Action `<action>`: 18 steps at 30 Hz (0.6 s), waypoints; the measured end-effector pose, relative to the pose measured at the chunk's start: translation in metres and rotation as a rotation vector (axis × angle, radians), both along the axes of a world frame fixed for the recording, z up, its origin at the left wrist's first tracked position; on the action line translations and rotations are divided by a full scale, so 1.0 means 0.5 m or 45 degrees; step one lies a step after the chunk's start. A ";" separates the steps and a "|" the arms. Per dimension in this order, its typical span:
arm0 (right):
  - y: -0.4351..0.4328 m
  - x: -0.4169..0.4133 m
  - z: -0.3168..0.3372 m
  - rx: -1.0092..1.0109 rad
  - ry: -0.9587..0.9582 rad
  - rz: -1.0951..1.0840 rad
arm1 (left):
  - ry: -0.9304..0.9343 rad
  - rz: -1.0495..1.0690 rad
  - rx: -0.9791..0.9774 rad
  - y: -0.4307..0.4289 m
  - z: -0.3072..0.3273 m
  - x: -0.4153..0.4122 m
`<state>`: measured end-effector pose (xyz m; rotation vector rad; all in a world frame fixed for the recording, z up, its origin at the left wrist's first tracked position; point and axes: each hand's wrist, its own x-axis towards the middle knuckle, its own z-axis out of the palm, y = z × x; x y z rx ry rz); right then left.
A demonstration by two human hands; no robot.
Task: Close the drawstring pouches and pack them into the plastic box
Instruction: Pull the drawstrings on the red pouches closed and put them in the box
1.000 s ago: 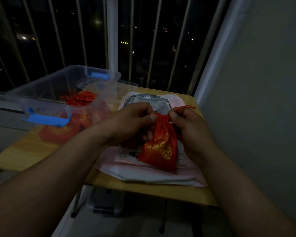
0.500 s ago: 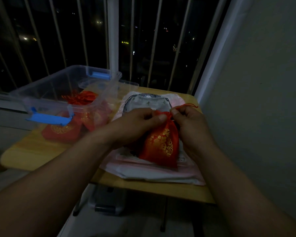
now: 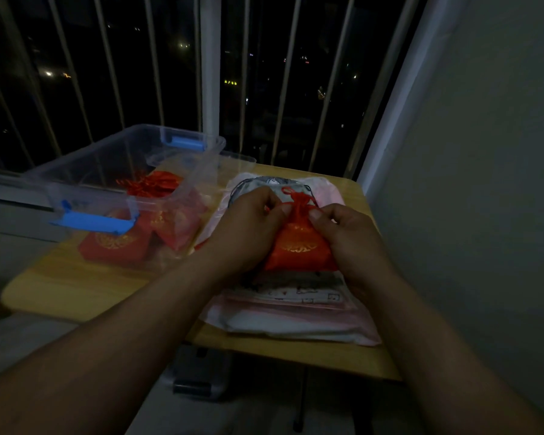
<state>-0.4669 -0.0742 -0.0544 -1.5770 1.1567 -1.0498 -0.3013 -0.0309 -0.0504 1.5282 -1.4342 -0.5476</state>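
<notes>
On the head camera I see both hands meeting over the right half of a small yellow table (image 3: 76, 290). My left hand (image 3: 248, 227) has its thumb and curled fingers pinched on the left side of the neck of a red drawstring pouch (image 3: 299, 246). My right hand (image 3: 349, 243) pinches the right side of the same neck, thumb on top. The pouch's mouth is gathered into a ruffle above the thumbs, with a red cord (image 3: 288, 191) looping out of it. Its body carries a gold pattern and hangs between my palms, over a stack of pale pink and white fabric bags (image 3: 296, 321). A grey printed bag (image 3: 264, 183) lies at the far end of that stack, partly behind my left hand.

The clear plastic box (image 3: 123, 158) stands open on the left half of the table, well apart from the pouch I hold. It has a blue latch (image 3: 91, 221) on its near end and another blue latch (image 3: 185, 142) on its far end. More red pouches (image 3: 151, 185) lie inside it. Others (image 3: 117, 246) show through its near wall.

Beyond the table, white window bars (image 3: 283, 89) stand against a dark night view. A plain wall (image 3: 484, 183) runs along the right.
</notes>
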 end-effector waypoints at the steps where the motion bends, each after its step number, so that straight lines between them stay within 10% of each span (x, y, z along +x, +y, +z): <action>1: 0.000 0.000 -0.002 0.000 -0.012 -0.007 | 0.065 -0.027 0.029 0.003 0.000 0.001; 18: -0.003 0.066 0.074 0.269 -0.316 0.114 | 0.483 0.183 0.031 0.004 -0.023 0.049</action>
